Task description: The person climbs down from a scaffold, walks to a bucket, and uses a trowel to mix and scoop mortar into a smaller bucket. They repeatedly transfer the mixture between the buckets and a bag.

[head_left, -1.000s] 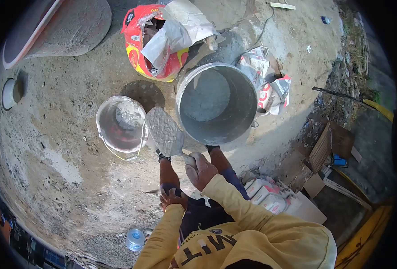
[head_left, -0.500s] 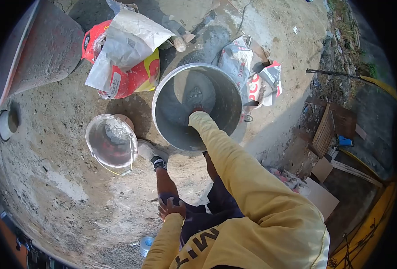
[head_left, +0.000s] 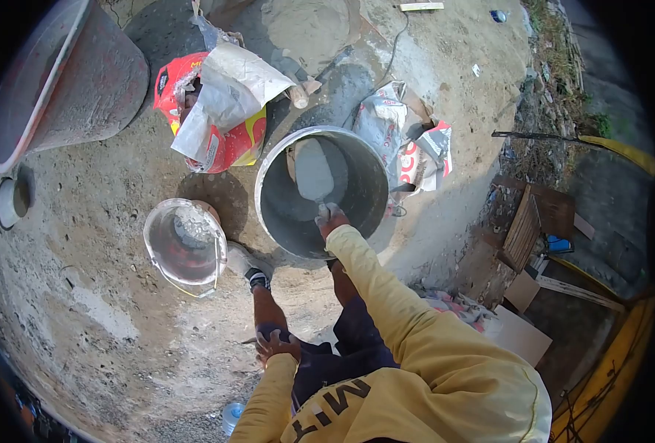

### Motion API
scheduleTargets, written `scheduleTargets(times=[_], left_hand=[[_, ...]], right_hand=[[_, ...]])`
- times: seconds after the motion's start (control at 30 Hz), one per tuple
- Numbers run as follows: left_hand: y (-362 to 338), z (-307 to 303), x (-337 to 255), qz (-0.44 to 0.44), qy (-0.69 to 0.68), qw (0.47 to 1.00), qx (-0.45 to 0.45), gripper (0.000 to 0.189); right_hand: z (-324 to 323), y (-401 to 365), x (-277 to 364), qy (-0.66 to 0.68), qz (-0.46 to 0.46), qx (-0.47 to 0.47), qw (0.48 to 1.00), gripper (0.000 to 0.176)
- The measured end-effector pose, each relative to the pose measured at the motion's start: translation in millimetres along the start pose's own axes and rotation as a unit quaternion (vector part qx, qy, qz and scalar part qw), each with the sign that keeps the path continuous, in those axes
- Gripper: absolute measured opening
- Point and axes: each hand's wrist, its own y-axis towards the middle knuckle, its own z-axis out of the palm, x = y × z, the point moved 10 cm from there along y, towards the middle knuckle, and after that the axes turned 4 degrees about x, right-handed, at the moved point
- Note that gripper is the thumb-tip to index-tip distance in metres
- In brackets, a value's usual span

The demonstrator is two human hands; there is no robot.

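My right hand (head_left: 330, 217) is closed around the handle of a trowel (head_left: 314, 170) inside a large grey tub (head_left: 366, 193). The trowel's broad blade is coated in grey material and points toward the tub's far wall. Light grey mix shows at the tub's bottom, partly hidden under the blade. My left hand (head_left: 277, 347) lies on my left knee with its fingers spread, holding nothing. Left of the tub, near my foot, stands a smaller bucket (head_left: 185, 260) with whitish residue inside and a wire handle on its near side.
An opened red and yellow bag (head_left: 220, 146) lies beyond the small bucket. Another torn bag (head_left: 380, 122) touches the tub's right side. A big tilted tub (head_left: 94, 88) is at upper left. Boards and debris (head_left: 523, 229) lie on the right. A plastic bottle (head_left: 232, 415) stands near my left arm.
My right hand has drawn back from deep in the tub toward its near rim, and the trowel blade has come into sight. My left hand stays on the knee. The view has shifted slightly.
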Motion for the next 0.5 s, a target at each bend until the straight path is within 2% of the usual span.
scheduleTargets(times=[0.17, 0.23, 0.3, 0.43, 0.5], left_hand=[[2.0, -8.6, 10.1, 0.004, -0.03, 1.0, 0.007, 0.045], [3.5, -12.0, 12.2, 0.013, -0.025, 0.999, 0.037, 0.049], [5.0, -14.9, 19.9, 0.013, -0.045, 0.998, 0.045, 0.055], [7.3, -17.7, 28.8, 0.022, -0.071, 0.994, 0.079, 0.057], [8.7, -15.6, 35.9, 0.022, -0.081, 0.993, 0.081, 0.057]], right_hand=[[-70.0, -90.3, 61.9, -0.02, -0.098, -0.068, 0.993, 0.052], [-82.8, -129.2, 84.4, -0.013, -0.144, -0.091, 0.985, 0.051], [-82.2, -163.4, 114.7, -0.03, -0.178, -0.068, 0.981, 0.05], [-41.3, -200.4, 157.6, -0.08, -0.263, -0.004, 0.961, 0.048], [8.1, -202.2, 169.1, -0.083, -0.266, 0.106, 0.954, 0.047]])
